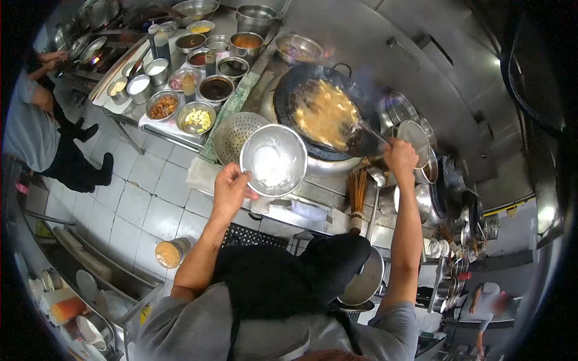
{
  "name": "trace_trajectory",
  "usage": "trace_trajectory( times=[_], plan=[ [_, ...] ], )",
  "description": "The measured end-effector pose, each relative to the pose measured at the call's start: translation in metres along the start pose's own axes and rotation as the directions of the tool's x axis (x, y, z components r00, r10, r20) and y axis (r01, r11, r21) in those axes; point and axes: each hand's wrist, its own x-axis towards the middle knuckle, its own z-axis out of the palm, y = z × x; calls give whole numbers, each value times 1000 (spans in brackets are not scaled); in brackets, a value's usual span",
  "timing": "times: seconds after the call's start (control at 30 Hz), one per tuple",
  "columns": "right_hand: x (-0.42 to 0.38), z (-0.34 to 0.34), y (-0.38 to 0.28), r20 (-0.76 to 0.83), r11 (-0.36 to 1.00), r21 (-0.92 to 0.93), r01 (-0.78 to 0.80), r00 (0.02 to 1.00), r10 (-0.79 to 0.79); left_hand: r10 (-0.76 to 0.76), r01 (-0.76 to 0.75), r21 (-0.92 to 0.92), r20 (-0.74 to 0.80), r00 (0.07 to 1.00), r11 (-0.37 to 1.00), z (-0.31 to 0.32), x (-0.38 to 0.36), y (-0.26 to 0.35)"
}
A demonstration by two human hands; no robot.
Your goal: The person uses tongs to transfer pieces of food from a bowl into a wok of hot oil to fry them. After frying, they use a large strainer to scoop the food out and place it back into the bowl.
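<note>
My left hand (232, 189) grips the rim of a metal bowl (289, 185) that has white powder or paste (272, 167) inside. The bowl is held just in front of a perforated strainer (226, 135). My right hand (400, 157) is closed around the handle of a cooking utensil (376, 132), whose head reaches into the wok; its exact shape is hidden. In the dark wok (286, 99), pale pieces bubble in brown liquid (325, 114).
Bowls of sauces and ingredients cover the side table (129, 111) at left. A bamboo wok brush (356, 198) and a ladle (376, 177) lie by the stove. Strainers (412, 135) stand at right. Another person (39, 114) works at far left; one more (481, 304) is at lower right.
</note>
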Motion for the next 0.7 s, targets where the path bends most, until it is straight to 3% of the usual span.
trace_trajectory(
  times=[0.07, 0.2, 0.27, 0.3, 0.37, 0.47, 0.7],
  plan=[
    [3, 9, -6, 11, 997, -64, -52, 999, 53, -8, 8, 9, -12, 1000, 1000, -3, -2, 5],
    [-28, -42, -19, -113, 997, 75, -26, 993, 35, -7, 7, -11, -44, 999, 1000, -1, -6, 21],
    [-51, -70, -24, -238, 960, 147, 240, 950, -201, 3, -3, -30, 3, 1000, 1000, 2, -7, 26],
    [-62, -82, -28, -219, 959, 158, 234, 956, -197, -14, 14, -17, -2, 1000, 1000, 4, -8, 27],
    [-83, -100, -41, -191, 867, 210, 452, 889, -417, 1, 3, -54, 70, 998, 999, 11, -8, 30],
    [-107, -111, -63, -81, 835, 153, 529, 849, -523, 11, -11, -2, 129, 992, 1000, 21, -6, 31],
    [-123, -91, -74, -74, 803, 126, 583, 813, -578, -7, -18, 113, 219, 976, 993, 32, -10, 35]
  ],
)
